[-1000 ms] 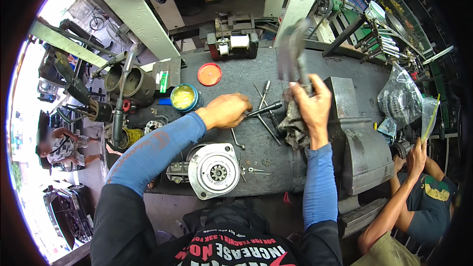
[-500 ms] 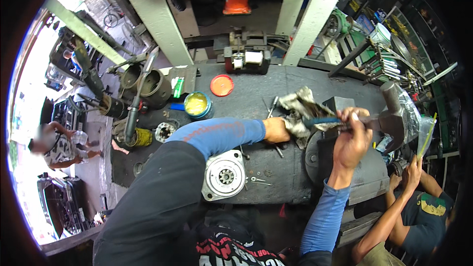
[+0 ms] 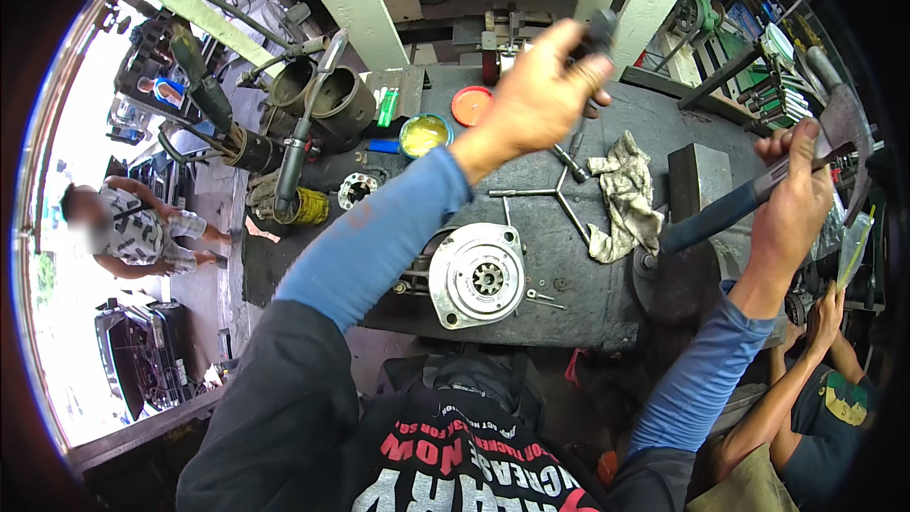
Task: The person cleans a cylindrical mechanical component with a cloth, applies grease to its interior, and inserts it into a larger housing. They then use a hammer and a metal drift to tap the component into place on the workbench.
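Note:
My right hand grips the dark handle of a hammer, raised at the right above the bench edge. My left hand is lifted over the back of the dark workbench and closed around a small dark metal part. Below, near the front of the bench, lies a round silver motor housing with a gear in its centre. A crumpled grey rag and a three-armed wrench lie between the two hands.
An open tin of yellow grease and its red lid stand at the back of the bench. Dark cylinders and pipes crowd the left. A metal block stands at the right. One person crouches at lower right, another sits at left.
My left hand has risen from the bench surface with a small dark part in it. My right hand has lifted the hammer higher at the right. The rag now lies loose on the bench.

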`<state>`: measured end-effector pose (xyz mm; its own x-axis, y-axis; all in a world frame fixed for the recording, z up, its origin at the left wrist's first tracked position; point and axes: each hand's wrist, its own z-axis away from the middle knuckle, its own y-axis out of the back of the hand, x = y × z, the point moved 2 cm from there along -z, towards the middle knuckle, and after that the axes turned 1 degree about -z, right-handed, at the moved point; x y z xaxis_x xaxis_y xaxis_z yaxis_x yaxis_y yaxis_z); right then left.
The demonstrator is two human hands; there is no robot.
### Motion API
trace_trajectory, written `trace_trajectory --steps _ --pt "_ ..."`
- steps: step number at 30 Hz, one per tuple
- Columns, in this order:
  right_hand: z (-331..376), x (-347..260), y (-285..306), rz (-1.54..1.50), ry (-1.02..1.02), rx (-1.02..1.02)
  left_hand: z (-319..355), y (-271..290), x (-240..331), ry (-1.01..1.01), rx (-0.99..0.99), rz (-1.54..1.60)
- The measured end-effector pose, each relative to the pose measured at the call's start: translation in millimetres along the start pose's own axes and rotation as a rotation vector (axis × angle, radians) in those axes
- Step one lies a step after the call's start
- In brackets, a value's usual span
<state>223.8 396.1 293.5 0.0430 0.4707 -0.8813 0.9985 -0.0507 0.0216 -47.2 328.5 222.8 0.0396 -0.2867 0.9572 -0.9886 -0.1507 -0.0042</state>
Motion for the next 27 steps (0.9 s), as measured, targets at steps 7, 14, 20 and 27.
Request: trace_trajectory --steps 7,14,20,27 --pt "-0.2 -34.3 -32.9 0.077 -0.14 -0.173 86.0 45.1 20.1 0.198 0.016 0.184" --pt "14.4 -26.6 -78.5 0.129 -0.169 -0.411 99.4 50.4 13.3 0.189 0.064 0.197" --pt "14.6 -33.7 -98.9 0.263 -0.209 -0.5 98.4 45.1 16.1 0.2 0.064 0.137" --pt "-29.0 -15.8 -111.4 0.336 -0.282 -0.76 92.9 32.2 -0.8 0.281 0.136 0.142"
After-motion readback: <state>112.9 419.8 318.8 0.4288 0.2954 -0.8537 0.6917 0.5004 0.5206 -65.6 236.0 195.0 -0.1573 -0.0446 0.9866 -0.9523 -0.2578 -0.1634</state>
